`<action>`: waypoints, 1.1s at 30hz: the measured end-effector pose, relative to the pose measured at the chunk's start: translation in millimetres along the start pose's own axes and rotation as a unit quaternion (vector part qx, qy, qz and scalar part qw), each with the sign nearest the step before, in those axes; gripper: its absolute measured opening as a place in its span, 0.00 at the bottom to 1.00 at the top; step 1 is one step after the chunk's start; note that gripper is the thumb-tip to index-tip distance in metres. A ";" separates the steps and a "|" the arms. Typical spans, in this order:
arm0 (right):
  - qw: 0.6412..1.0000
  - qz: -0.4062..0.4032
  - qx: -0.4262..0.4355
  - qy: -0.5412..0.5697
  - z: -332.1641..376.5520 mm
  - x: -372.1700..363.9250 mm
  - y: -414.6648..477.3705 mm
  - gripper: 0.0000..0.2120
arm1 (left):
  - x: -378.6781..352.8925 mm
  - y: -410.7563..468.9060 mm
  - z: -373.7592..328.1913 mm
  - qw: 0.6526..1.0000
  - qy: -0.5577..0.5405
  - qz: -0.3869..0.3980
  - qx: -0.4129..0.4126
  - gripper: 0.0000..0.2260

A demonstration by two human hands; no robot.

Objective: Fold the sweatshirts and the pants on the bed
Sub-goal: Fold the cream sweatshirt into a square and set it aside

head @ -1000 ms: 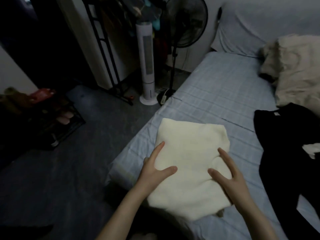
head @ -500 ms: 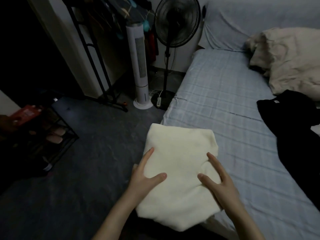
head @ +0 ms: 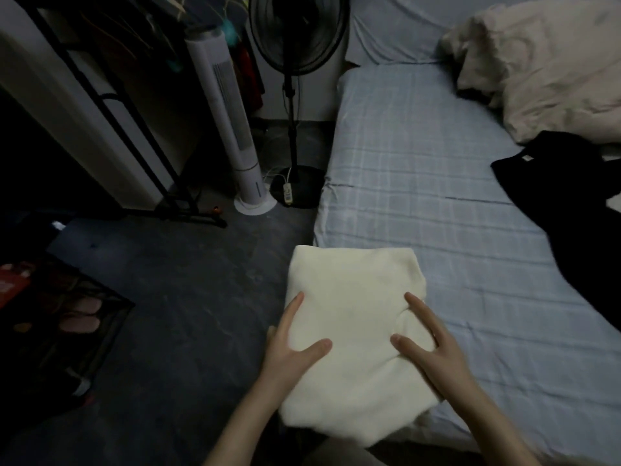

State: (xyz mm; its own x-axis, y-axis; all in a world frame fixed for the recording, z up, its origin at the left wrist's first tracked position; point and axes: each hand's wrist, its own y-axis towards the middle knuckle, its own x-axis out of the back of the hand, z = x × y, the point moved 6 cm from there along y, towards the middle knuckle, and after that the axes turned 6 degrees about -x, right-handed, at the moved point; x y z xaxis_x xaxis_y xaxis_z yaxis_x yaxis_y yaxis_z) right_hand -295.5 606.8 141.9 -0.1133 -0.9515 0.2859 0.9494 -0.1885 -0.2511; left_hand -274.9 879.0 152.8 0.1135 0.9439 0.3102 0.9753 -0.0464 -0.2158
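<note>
A folded cream sweatshirt [head: 356, 297] sits between my hands at the bed's near left edge, its left part hanging out over the floor. My left hand [head: 289, 351] grips its left side, thumb on top and fingers along the edge. My right hand [head: 433, 351] holds the right side, with thumb and fingers spread on top and the cloth bunched under them. A black garment [head: 571, 210] lies unfolded on the right of the bed [head: 420, 163], which has a light blue checked sheet.
A beige blanket [head: 551, 62] is heaped at the head of the bed. On the dark floor to the left stand a white tower fan [head: 235, 122], a black pedestal fan [head: 295, 35], a black clothes rack [head: 111, 105] and a low shoe rack [head: 67, 317].
Both hands have carried the folded sweatshirt left, from lying fully on the bed to overhanging its left edge. The view has swung left, so the black garment sits further right.
</note>
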 end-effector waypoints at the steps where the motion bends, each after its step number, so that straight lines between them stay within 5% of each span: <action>1: 1.000 0.002 -0.005 -0.002 1.7 -4.8 13.4 0.33 | 1.4 12.3 1.4 1.000 0.002 0.002 0.004 0.42; 12: 0.998 -0.009 -0.057 0.010 6.0 -18.9 172.1 0.33 | -15.1 196.4 11.8 0.997 0.034 0.065 -0.005 0.39; 24: 0.998 -0.033 -0.052 -0.007 -66.0 -4.6 479.4 0.34 | -128.2 508.1 79.9 0.994 0.010 0.094 -0.055 0.41; 33: 0.998 -0.029 -0.061 -0.014 -155.2 -44.1 544.2 0.34 | -147.6 563.1 162.1 0.994 0.010 0.083 -0.071 0.39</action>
State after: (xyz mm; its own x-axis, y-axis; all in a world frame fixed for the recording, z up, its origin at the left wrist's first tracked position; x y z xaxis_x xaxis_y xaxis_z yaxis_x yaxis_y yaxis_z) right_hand 180.7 508.4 -150.9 -0.1571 -0.9315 0.3280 0.8991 -0.2723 -0.3428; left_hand 226.8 766.6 -164.6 0.2766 0.9131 0.2996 0.9598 -0.2472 -0.1327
